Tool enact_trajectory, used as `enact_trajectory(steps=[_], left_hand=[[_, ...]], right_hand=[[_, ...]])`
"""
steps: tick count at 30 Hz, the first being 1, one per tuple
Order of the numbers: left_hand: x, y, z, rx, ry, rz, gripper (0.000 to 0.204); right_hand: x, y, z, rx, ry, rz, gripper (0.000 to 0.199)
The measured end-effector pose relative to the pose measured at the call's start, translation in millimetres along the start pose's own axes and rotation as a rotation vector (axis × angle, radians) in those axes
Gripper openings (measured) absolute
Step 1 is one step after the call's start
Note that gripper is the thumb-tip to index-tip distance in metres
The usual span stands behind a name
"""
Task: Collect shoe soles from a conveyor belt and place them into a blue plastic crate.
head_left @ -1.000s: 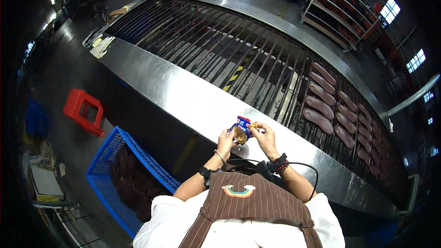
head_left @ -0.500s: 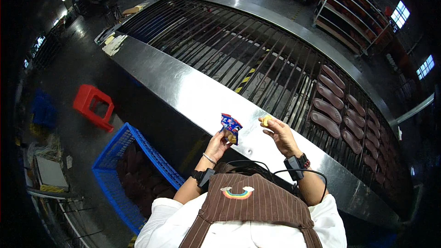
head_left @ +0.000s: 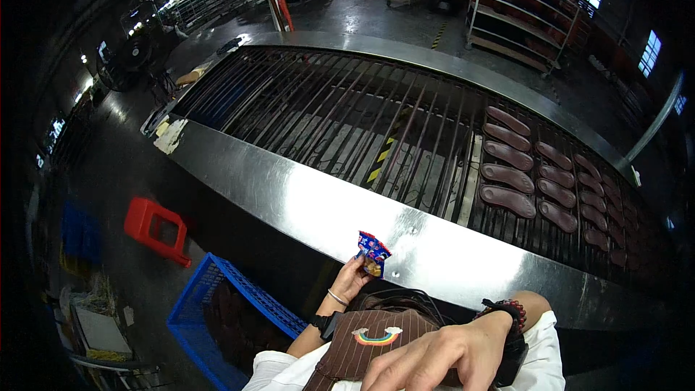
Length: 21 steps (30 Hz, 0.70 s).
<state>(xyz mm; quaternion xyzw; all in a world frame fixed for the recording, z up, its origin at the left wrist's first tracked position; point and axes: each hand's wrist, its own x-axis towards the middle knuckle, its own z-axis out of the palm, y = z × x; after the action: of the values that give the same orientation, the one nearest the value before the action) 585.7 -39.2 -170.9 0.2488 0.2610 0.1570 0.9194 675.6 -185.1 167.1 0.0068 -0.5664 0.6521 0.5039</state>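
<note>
My left hand (head_left: 348, 281) grips a small blue and red snack bag (head_left: 373, 252) by its lower left side, over the near edge of the steel rim (head_left: 289, 194). Brownish-yellow pieces show at the bag's lower part. Large and close in the lower part of the head view is my right hand (head_left: 452, 353), raised before my chest with its fingers bent. Its fingertips run past the lower edge, so whatever they hold is hidden.
Past the rim lies a conveyor of dark bars (head_left: 347, 119), with rows of brown insoles (head_left: 508, 201) on its right part. A blue crate (head_left: 239, 286) with dark pieces and a red stool (head_left: 156, 230) stand on the left. A metal rack (head_left: 517, 18) is at the back right.
My right hand, which held a small yellow piece over the rim, has come back and down toward me. My left hand keeps the snack bag. The view has tilted up.
</note>
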Motion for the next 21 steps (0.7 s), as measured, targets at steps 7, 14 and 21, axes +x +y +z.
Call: enact_trajectory(steps=[7,14,21], left_hand=[[9.7,4.5,1.4,0.009,-0.042,-0.02,0.022],[20.1,-0.3,-20.2,0.056,-0.067,0.064,0.027],[-3.2,18.6,10.9,0.23,0.091,0.138,0.034]], right_hand=[[8.7,24.0,0.9,-0.005,-0.058,-0.241,0.032],[-3.4,-6.0,-28.9,-0.158,0.414,0.126,0.032],[-115.8,67.2,-170.9,-0.83,1.172,0.515,0.048]])
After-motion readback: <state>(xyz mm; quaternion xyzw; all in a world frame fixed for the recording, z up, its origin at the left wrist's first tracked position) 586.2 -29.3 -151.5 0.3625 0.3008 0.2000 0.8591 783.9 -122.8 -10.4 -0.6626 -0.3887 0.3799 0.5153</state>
